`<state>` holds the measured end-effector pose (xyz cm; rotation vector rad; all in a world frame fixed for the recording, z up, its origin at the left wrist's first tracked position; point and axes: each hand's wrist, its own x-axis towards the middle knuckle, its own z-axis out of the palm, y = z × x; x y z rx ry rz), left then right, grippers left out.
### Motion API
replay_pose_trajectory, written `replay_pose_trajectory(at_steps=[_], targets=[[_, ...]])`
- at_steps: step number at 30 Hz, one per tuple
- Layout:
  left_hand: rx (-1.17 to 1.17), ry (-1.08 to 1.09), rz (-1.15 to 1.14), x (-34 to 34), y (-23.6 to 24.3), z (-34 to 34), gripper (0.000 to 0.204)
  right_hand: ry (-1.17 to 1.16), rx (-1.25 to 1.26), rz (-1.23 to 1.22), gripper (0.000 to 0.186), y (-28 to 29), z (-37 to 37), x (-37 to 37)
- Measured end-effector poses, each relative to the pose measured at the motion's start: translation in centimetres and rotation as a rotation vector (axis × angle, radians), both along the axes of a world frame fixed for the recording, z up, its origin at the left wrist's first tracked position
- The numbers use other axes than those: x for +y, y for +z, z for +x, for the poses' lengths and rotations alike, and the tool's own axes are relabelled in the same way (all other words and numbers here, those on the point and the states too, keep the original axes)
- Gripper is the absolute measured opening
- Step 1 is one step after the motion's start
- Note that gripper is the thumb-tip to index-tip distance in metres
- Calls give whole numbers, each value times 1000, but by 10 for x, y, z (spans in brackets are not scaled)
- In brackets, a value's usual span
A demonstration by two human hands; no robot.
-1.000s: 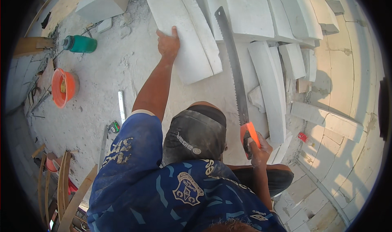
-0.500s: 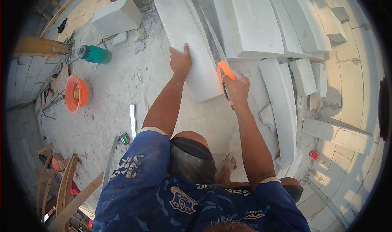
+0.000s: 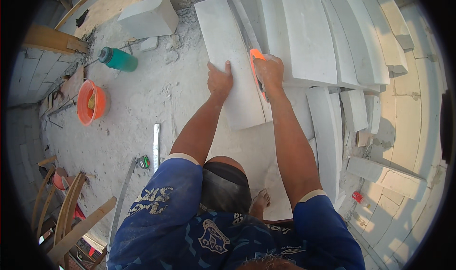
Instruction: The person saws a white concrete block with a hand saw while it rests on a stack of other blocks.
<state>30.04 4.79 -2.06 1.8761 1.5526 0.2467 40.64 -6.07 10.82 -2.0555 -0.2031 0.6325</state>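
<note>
A long white lightweight concrete block point(image 3: 237, 92) lies on the dusty floor in front of me. My right hand point(image 3: 270, 71) is closed around the orange and black handle of a hand saw point(image 3: 238, 19). Its blade runs away from me along the block, in a lengthwise cut near the right side. My left hand point(image 3: 220, 80) presses on the block's left edge, thumb stretched over the top face and fingers apart. The block's far end reaches the upper edge of the view.
Several large white blocks point(image 3: 308, 37) stand close on the right, with narrower pieces point(image 3: 325, 127) nearer me. At left are a teal bottle point(image 3: 118, 59), an orange bucket point(image 3: 98, 101), a tape measure point(image 3: 143, 161) and a metal bar point(image 3: 156, 144). A block point(image 3: 149, 17) sits at the far left.
My right hand has pushed the saw forward, away from me, along the block. My left hand stays at the same place on the block. The whole view has shifted slightly.
</note>
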Motion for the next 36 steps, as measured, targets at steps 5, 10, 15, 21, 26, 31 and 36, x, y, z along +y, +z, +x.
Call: replay_pose_trajectory(at_steps=[5,10,15,21,26,31,36], targets=[[-9,1,-23,1,-1,-1,91,53,115,0,57,-1,-10,-16],[-29,-11,-51,5,-3,-3,93,154,215,529,64,-29,-32,-58],[-10,2,-61,2,-5,0,93,217,-25,333,61,-72,-50,-72],[-1,6,-68,2,-3,-4,94,138,-130,264,50,-65,-44,-65],[-22,34,-64,4,-7,-7,91,90,16,287,46,-66,-33,-62],[-19,22,-33,3,-7,-9,93,115,-70,334,47,-81,-37,-54],[-11,2,-68,3,-5,-10,93,76,-120,320,48,-78,-43,-47]])
